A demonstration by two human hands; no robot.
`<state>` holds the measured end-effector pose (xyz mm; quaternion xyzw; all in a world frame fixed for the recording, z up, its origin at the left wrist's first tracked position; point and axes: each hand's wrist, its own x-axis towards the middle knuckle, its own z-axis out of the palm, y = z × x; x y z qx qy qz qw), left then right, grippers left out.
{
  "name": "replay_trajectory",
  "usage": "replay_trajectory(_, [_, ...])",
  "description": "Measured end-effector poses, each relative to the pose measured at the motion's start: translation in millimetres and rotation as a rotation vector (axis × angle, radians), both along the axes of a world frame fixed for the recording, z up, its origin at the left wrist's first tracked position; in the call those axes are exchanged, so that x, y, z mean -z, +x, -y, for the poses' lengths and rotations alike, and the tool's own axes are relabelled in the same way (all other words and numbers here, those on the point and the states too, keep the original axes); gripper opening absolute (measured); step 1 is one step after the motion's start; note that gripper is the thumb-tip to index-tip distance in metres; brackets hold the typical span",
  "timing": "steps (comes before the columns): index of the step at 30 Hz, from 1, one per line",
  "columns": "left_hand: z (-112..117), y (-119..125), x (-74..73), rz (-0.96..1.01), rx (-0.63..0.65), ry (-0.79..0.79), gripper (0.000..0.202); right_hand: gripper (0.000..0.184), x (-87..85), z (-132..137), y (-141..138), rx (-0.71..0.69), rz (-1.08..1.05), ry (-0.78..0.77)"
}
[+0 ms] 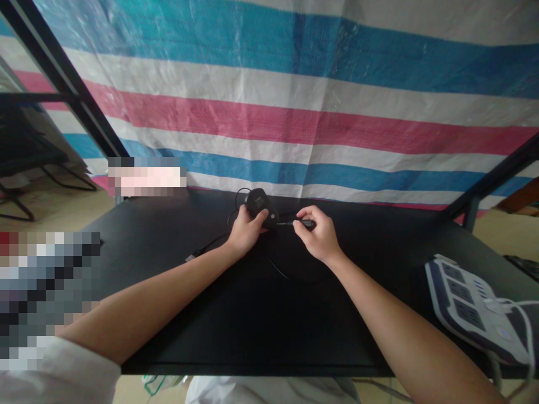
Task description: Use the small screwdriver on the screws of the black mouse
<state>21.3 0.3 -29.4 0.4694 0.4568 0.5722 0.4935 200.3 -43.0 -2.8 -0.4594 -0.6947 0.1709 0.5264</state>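
Note:
My left hand (247,227) is closed around a small black rounded device (257,203). Faint printed text and a pale round spot show on the side facing me. A thin black cable (215,240) runs from around the device to a USB plug (190,258) on the table. My right hand (316,231) grips the dark handle of a small screwdriver (309,224). Its thin shaft points left, and the tip is at the right edge of the device; I cannot tell whether it touches.
The black table (261,331) spans the space before me. On the right sits a white and grey power strip (475,308) with white cables plugged in. A striped plastic sheet (295,123) hangs behind, between dark frame posts. Blurred-out patches cover things at left.

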Motion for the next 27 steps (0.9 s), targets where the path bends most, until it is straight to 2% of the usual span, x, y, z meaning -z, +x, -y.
replay_trajectory(7, [0.0, 0.6, -0.3, -0.013, -0.001, -0.001, 0.035, 0.017, 2.2, -0.8, 0.4, 0.000, 0.036, 0.088])
replay_trajectory(11, [-1.1, -0.1, 1.9, -0.042, 0.001, 0.005, 0.038, 0.018, 0.7, -0.9, 0.4, 0.011, 0.065, 0.059])
replay_trajectory(15, [-1.5, -0.3, 2.8, -0.065, 0.006, 0.003, 0.039, 0.030, -1.5, -2.2, 0.5, 0.052, 0.077, 0.060])
replay_trajectory(19, [-1.1, -1.4, 3.0, -0.115, 0.009, 0.024, 0.041, 0.015, 0.1, -3.0, 0.9, 0.041, 0.057, 0.072])
replay_trajectory(27, [1.4, -2.9, 1.5, -0.176, 0.034, 0.057, 0.043, 0.017, 3.4, -4.5, 2.0, -0.006, 0.005, 0.071])
